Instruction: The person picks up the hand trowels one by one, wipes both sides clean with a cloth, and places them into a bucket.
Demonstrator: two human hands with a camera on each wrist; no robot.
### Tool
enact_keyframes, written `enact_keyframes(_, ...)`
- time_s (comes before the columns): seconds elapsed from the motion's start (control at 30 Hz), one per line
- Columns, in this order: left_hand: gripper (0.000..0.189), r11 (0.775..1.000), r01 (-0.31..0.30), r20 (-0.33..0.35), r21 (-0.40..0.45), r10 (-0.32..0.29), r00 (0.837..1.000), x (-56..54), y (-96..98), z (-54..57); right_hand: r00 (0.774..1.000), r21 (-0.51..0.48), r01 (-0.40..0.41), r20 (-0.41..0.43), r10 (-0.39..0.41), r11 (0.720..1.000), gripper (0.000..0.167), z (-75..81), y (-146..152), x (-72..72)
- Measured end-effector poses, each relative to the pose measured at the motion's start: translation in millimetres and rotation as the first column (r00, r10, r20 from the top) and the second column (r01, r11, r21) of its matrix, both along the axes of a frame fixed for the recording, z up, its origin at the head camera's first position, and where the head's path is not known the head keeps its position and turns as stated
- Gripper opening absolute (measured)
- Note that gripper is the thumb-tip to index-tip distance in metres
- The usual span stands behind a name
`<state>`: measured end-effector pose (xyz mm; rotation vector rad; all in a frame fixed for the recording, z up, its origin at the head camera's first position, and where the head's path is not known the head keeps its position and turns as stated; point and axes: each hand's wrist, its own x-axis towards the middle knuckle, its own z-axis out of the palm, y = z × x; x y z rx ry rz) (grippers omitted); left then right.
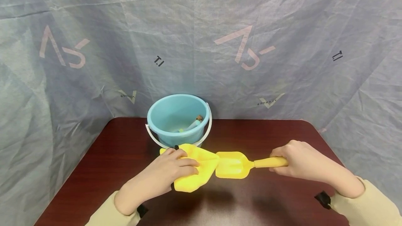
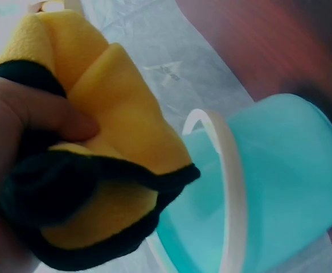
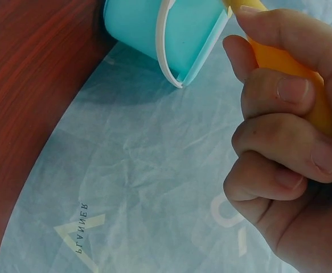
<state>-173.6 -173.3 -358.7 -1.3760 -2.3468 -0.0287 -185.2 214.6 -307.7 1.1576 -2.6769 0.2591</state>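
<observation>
My left hand grips a yellow cloth with black edging; in the left wrist view the cloth is bunched and folded between thumb and fingers. The fingers of my right hand are curled round the handle of a yellow toy shovel, whose blade points left. The cloth meets the blade's tip in the head view; whether they touch firmly I cannot tell. Only the shovel's handle shows in the right wrist view. Both things are held above the table, in front of a light blue bucket.
The bucket stands at the back of the dark red wooden table, its white handle hanging down in front. Inside it lie a light blue item and a small brown-tipped piece. A grey printed sheet hangs behind the table.
</observation>
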Motion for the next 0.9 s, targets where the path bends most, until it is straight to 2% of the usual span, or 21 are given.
enact_keyframes(0.3, 0.059, 0.993, -0.020, 0.080, 0.113, 0.011, 0.997, -1.2, -16.4, -8.8, 1.000, -0.022, -0.012, -0.017, 0.012, 1.000, 0.027, 5.0, 0.4, 1.5)
enact_keyframes(0.5, 0.054, 0.973, -0.066, 0.198, 0.221, 0.022, 0.980, -4.3, -17.8, -12.7, 0.998, -0.046, -0.027, -0.066, 0.024, 0.999, 0.028, 11.4, 0.4, 1.7)
enact_keyframes(0.63, 0.050, 0.947, -0.072, 0.257, 0.313, -0.011, 0.966, -7.8, -14.8, -15.9, 0.992, -0.060, -0.050, -0.121, 0.042, 0.997, 0.030, 14.8, -0.4, 1.0)
enact_keyframes(0.77, 0.044, 0.904, -0.053, 0.308, 0.425, -0.089, 0.947, -14.2, -8.1, -18.6, 0.987, -0.087, -0.067, -0.154, 0.053, 0.994, 0.032, 19.2, -1.7, 1.1)
enact_keyframes(0.83, 0.042, 0.879, -0.064, 0.343, 0.472, -0.117, 0.932, -17.9, -3.9, -19.9, 0.986, -0.102, -0.071, -0.160, 0.054, 0.992, 0.033, 21.2, -2.2, 1.4)
enact_keyframes(0.9, 0.040, 0.857, -0.103, 0.401, 0.504, -0.126, 0.907, -21.0, 0.2, -21.1, 0.985, -0.114, -0.075, -0.165, 0.055, 0.991, 0.034, 22.9, -2.9, 1.5)
